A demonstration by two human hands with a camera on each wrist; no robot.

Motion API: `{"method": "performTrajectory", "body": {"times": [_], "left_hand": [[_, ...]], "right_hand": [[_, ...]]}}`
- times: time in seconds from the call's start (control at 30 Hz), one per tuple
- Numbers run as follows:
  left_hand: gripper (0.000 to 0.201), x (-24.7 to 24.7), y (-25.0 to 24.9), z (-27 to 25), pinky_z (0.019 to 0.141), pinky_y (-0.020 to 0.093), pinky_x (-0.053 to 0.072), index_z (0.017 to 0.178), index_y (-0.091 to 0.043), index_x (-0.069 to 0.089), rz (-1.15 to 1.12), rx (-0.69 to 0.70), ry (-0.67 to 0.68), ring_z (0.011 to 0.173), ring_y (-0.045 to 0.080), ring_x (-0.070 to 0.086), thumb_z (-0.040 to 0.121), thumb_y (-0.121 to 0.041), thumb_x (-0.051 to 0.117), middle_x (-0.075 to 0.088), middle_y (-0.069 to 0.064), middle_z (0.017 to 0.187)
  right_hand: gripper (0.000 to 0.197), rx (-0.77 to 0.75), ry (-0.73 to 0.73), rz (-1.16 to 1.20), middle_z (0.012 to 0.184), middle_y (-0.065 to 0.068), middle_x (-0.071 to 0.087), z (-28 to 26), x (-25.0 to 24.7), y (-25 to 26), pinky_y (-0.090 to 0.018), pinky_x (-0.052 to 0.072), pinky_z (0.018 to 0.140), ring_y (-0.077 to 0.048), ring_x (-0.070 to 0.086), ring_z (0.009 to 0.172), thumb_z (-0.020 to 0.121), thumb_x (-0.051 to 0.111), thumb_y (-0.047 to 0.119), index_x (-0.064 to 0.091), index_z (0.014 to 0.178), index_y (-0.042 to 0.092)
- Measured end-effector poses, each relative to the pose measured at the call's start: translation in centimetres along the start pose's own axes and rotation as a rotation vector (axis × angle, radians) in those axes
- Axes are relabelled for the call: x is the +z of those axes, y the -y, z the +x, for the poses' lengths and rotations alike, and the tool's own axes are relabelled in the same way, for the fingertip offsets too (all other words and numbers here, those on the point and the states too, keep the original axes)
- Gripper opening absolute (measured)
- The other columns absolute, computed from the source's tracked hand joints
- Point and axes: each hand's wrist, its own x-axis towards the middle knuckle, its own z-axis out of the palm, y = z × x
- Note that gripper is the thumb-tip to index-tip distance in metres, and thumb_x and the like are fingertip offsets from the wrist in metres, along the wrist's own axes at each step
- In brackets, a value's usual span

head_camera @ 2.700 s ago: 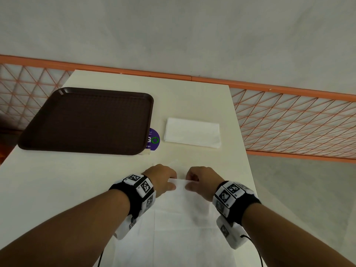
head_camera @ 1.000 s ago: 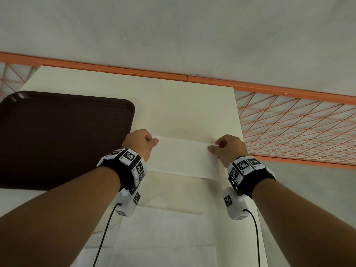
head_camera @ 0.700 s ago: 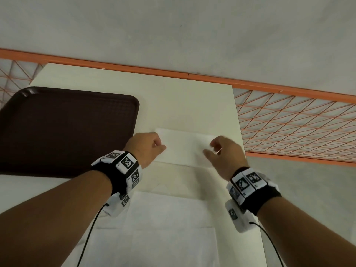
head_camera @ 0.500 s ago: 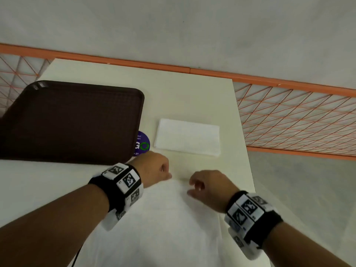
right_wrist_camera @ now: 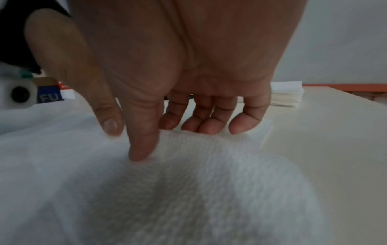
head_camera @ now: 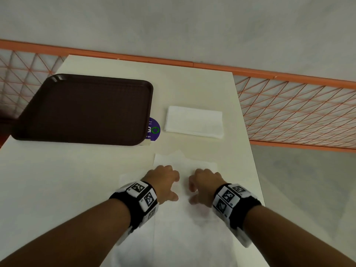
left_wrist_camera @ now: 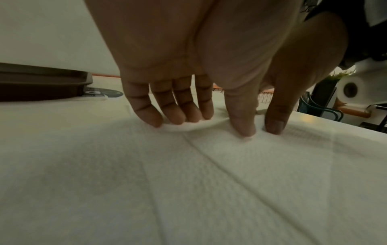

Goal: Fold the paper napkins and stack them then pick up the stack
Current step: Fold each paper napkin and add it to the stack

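A stack of folded white napkins (head_camera: 194, 122) lies on the table beyond my hands, and its edge shows in the right wrist view (right_wrist_camera: 286, 96). Unfolded white napkins (head_camera: 185, 228) lie spread in front of me. My left hand (head_camera: 163, 180) and right hand (head_camera: 204, 182) sit side by side near the top sheet's far edge. In the left wrist view, my left hand (left_wrist_camera: 199, 127) bunches a ridge of the napkin (left_wrist_camera: 188, 182) between fingers and thumb. My right hand (right_wrist_camera: 178, 140) pinches the napkin (right_wrist_camera: 188, 182) the same way, and the sheet humps up under it.
An empty dark brown tray (head_camera: 82, 108) sits at the far left, its rim low in the left wrist view (left_wrist_camera: 41, 82). A purple round sticker (head_camera: 154, 129) shows between the tray and the folded stack. The table's right edge (head_camera: 254, 170) runs close to my right hand, with orange lattice railing (head_camera: 298, 112) beyond.
One second ago both hands were laying a folded napkin on the far stack. They let go and drew back toward me, and now pinch the top unfolded sheet.
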Motion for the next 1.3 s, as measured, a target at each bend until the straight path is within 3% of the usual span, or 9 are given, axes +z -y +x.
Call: {"method": "performTrajectory", "body": {"times": [0.13, 0.37, 0.5, 0.7, 0.8, 0.87, 1.03, 1.2, 1.3], "left_hand": [[0.042, 0.4, -0.2, -0.2, 0.099, 0.036, 0.039, 0.117, -0.028, 0.058, -0.025, -0.019, -0.039, 0.116, 0.021, 0.045, 0.081, -0.047, 0.069, 0.047, -0.004, 0.122], [0.024, -0.6, 1.0, -1.2, 0.087, 0.029, 0.049, 0.108, -0.018, 0.062, -0.198, -0.004, -0.067, 0.101, 0.021, 0.059, 0.086, -0.023, 0.066, 0.062, 0.0, 0.112], [0.011, -2.3, 1.5, -1.4, 0.08, 0.029, 0.049, 0.098, -0.021, 0.062, -0.2, -0.023, -0.215, 0.092, 0.02, 0.06, 0.087, -0.022, 0.062, 0.062, -0.002, 0.097], [0.006, -4.0, 1.9, -2.0, 0.083, 0.03, 0.045, 0.096, -0.019, 0.059, -0.104, 0.061, -0.438, 0.095, 0.018, 0.055, 0.091, -0.019, 0.056, 0.058, -0.006, 0.097], [0.011, -3.7, 2.0, -3.1, 0.093, 0.03, 0.043, 0.093, -0.027, 0.056, -0.087, 0.111, -0.344, 0.105, 0.015, 0.052, 0.085, -0.02, 0.06, 0.056, -0.007, 0.11], [0.017, -3.2, 2.3, -3.6, 0.098, 0.033, 0.043, 0.089, -0.034, 0.051, -0.031, 0.13, -0.207, 0.111, 0.013, 0.052, 0.079, -0.037, 0.065, 0.055, -0.01, 0.117], [0.062, -2.1, 2.3, -3.4, 0.099, 0.036, 0.043, 0.112, -0.037, 0.054, -0.003, 0.053, -0.025, 0.111, 0.012, 0.051, 0.07, -0.081, 0.047, 0.053, -0.014, 0.122], [0.042, -1.3, 1.8, -1.7, 0.105, 0.032, 0.036, 0.13, -0.021, 0.052, 0.11, 0.112, -0.126, 0.125, 0.014, 0.043, 0.097, -0.046, 0.042, 0.05, -0.006, 0.135], [0.048, -0.6, 1.2, -0.9, 0.11, 0.034, 0.03, 0.14, -0.018, 0.042, 0.177, 0.151, -0.15, 0.135, 0.016, 0.033, 0.099, -0.043, 0.04, 0.038, -0.004, 0.147]], "right_hand": [[0.018, 0.023, -0.005, 0.088, 0.104, 0.003, 0.063, -0.4, 0.0, 0.5, -0.034, 0.04, 0.088, -0.021, 0.057, 0.098, 0.083, 0.067, 0.029, 0.052, 0.092, 0.027], [0.025, 0.019, 0.016, 0.087, 0.099, 0.005, 0.059, -1.4, -0.9, -0.2, -0.029, 0.043, 0.079, -0.019, 0.057, 0.098, 0.085, 0.063, 0.03, 0.061, 0.11, 0.023], [0.032, 0.006, -0.059, 0.12, 0.117, -0.003, 0.06, -1.7, -2.9, -0.8, -0.032, 0.047, 0.087, -0.025, 0.057, 0.108, 0.087, 0.063, 0.031, 0.059, 0.117, 0.019], [0.009, 0.028, -0.261, 0.129, 0.095, 0.003, 0.058, -2.5, -4.3, -1.3, -0.028, 0.041, 0.069, -0.022, 0.055, 0.085, 0.09, 0.056, 0.03, 0.054, 0.097, 0.024], [0.004, -0.04, -0.3, 0.124, 0.097, 0.005, 0.062, -3.4, -3.4, -0.7, -0.028, 0.04, 0.07, -0.02, 0.056, 0.087, 0.091, 0.054, 0.029, 0.054, 0.092, 0.025], [0.008, -0.074, -0.274, 0.119, 0.102, 0.004, 0.061, -3.7, -2.4, -0.2, -0.028, 0.041, 0.073, -0.02, 0.056, 0.093, 0.092, 0.054, 0.029, 0.056, 0.097, 0.024], [0.022, -0.084, -0.189, 0.062, 0.117, 0.002, 0.059, -2.9, 0.9, 0.6, -0.032, 0.043, 0.086, -0.022, 0.054, 0.109, 0.094, 0.052, 0.032, 0.059, 0.112, 0.022], [0.047, -0.074, -0.143, 0.097, 0.12, 0.007, 0.056, -2.6, 2.7, 0.2, -0.034, 0.04, 0.093, -0.017, 0.048, 0.112, 0.088, 0.049, 0.061, 0.06, 0.117, 0.025], [0.043, -0.047, -0.249, 0.108, 0.125, 0.006, 0.055, -2.2, 2.4, -0.7, -0.033, 0.039, 0.094, -0.018, 0.047, 0.114, 0.096, 0.039, 0.054, 0.058, 0.121, 0.025]]}}
